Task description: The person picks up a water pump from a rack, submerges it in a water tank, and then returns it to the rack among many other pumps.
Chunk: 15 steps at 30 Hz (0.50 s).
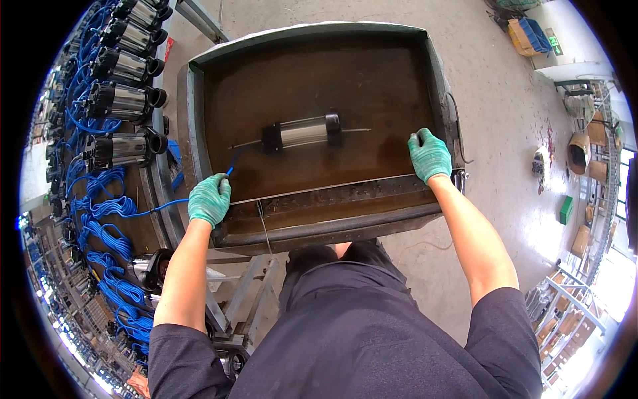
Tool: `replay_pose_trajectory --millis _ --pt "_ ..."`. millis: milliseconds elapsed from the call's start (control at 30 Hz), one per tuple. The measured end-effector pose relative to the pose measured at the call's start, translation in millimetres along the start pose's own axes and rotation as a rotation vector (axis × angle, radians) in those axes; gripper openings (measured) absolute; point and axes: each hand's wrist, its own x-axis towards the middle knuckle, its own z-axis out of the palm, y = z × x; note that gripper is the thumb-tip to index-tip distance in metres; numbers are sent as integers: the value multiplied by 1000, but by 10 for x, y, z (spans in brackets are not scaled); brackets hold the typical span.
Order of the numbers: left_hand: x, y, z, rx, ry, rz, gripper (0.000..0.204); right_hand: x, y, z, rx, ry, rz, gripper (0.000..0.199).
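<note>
So there's a shiny steel cylindrical pump with black end caps (303, 132) lying on its side in the middle of the frame, sunk in a rusty metal tank of brown water (199, 106). The green-gloved left hand (209, 199) is closed around its thin blue cable (159, 207) at the tank's lower-left rim. The gloved right hand (429, 155) rests curled on the right rim, gripping nothing I can see.

1. Both hands, left (209, 199) and right (429, 155), wear mottled green knit gloves.
2. The pump (302, 132) has a shiny silver body with black end caps.
3. Its cable (153, 209) is bright blue.
4. The tank (319, 199) is dark rusty brown inside, with a grey steel rim.
5. The row of pumps (123, 100) is silver and black, with blue coiled cables.
</note>
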Motion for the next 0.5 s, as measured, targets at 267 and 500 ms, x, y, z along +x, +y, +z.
replay_pose_trajectory --millis 267,500 --pt "7 4 -11 17 -16 -4 30 9 23 25 29 8 -7 32" --pt "6 -3 -4 8 -10 -8 30 2 27 28 8 9 -14 32"
